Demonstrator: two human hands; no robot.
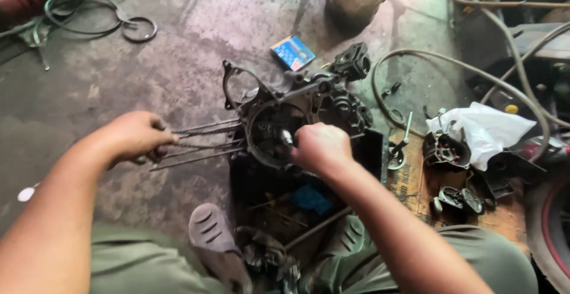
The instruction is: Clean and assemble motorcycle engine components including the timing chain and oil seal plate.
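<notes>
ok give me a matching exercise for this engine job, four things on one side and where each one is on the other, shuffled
Things:
1. left hand
2. right hand
3. small blue rectangular cardboard box
4. crumpled white plastic bag

Places:
A. on the concrete floor beyond the dark metal engine case
B. lying over the dark parts at the right
C. closed round the long thin metal studs that stick out to the left of the case
D. at the round opening in the case, fist closed

Pairs: 1-C, 2-D, 3-A, 4-B
</notes>
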